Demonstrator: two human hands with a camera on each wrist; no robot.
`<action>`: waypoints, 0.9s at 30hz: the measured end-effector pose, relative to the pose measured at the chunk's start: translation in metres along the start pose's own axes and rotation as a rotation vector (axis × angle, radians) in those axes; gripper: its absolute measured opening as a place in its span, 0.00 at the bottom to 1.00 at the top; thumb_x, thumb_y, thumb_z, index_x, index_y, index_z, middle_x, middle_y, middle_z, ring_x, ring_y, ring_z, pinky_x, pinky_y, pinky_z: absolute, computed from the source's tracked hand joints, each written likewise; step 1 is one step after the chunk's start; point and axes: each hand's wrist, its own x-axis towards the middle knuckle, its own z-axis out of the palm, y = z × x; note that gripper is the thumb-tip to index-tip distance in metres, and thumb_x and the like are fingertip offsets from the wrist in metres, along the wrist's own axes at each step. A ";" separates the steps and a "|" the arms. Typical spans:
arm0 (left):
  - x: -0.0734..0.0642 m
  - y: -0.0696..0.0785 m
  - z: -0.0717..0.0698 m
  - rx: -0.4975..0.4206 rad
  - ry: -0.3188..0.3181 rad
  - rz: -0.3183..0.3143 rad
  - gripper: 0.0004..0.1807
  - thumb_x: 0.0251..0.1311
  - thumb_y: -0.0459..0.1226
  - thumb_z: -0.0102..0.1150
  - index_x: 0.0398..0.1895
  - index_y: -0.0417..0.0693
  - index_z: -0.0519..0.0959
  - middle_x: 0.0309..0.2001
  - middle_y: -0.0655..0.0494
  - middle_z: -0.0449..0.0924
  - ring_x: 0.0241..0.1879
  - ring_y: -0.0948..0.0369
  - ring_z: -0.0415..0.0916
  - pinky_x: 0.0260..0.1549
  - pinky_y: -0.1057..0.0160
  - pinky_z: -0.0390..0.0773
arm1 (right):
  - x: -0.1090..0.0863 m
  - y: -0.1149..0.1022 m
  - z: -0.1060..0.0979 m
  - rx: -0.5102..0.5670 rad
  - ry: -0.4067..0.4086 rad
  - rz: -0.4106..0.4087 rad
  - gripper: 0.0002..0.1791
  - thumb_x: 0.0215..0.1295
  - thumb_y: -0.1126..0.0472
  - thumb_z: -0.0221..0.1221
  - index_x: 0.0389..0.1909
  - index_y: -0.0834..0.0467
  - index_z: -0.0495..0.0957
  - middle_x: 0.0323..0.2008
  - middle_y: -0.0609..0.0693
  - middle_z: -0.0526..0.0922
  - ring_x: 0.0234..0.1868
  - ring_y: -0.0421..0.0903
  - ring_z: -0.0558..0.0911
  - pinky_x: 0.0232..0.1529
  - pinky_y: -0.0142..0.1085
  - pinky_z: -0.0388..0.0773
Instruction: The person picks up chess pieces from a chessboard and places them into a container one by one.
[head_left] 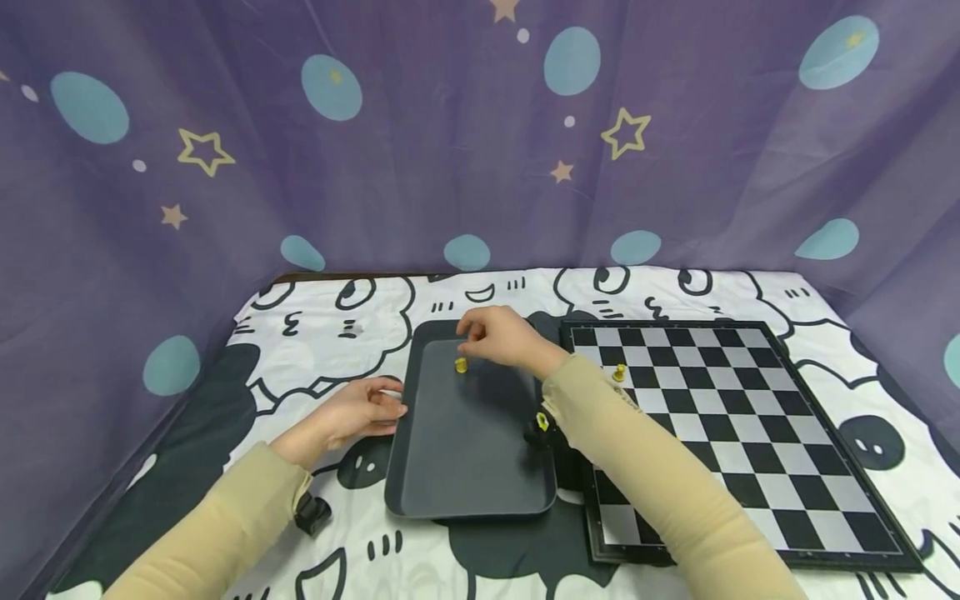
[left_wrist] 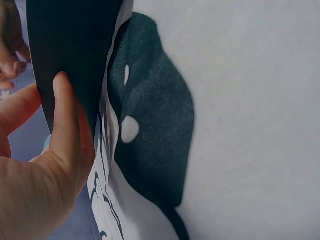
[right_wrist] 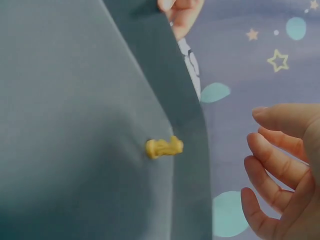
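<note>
A small gold chess piece stands near the far end of the dark grey tray. The right wrist view shows this gold chess piece close to the tray's wall. Just above it hovers my right hand, its fingers loosely bent and parted from the thumb, holding nothing. At the tray's left side, my left hand holds the rim; in the left wrist view its fingers lie along the outer wall, with the thumb at the edge. Another gold chess piece stands on the chessboard.
The black-and-white chessboard lies right of the tray, partly covered by my right sleeve. Beneath everything spreads a cloth with cartoon faces. A purple curtain hangs behind the table.
</note>
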 end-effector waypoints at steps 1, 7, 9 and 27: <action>0.000 0.000 0.000 -0.006 0.000 0.000 0.29 0.63 0.30 0.56 0.65 0.29 0.59 0.41 0.48 0.74 0.36 0.63 0.78 0.44 0.62 0.84 | -0.002 -0.002 -0.002 0.003 0.000 -0.004 0.15 0.61 0.59 0.63 0.47 0.61 0.79 0.29 0.48 0.82 0.28 0.41 0.77 0.33 0.32 0.77; 0.000 -0.001 -0.001 -0.016 -0.008 0.007 0.30 0.62 0.29 0.56 0.65 0.28 0.59 0.39 0.51 0.75 0.35 0.64 0.77 0.42 0.63 0.84 | -0.016 -0.008 -0.013 0.013 0.024 -0.057 0.12 0.62 0.59 0.62 0.45 0.58 0.80 0.29 0.47 0.82 0.28 0.40 0.77 0.35 0.34 0.76; 0.001 -0.001 -0.001 -0.018 -0.004 0.007 0.29 0.62 0.29 0.56 0.65 0.29 0.59 0.39 0.51 0.75 0.35 0.64 0.77 0.42 0.63 0.84 | -0.022 -0.009 -0.018 0.018 0.040 -0.071 0.11 0.62 0.59 0.62 0.44 0.57 0.80 0.28 0.47 0.82 0.28 0.40 0.77 0.35 0.34 0.76; 0.000 0.001 -0.001 -0.027 -0.019 -0.009 0.30 0.63 0.30 0.56 0.66 0.29 0.58 0.40 0.51 0.75 0.35 0.65 0.78 0.42 0.64 0.84 | -0.091 0.001 -0.063 -0.063 0.050 -0.102 0.11 0.63 0.60 0.62 0.45 0.56 0.80 0.36 0.48 0.84 0.40 0.45 0.81 0.48 0.45 0.80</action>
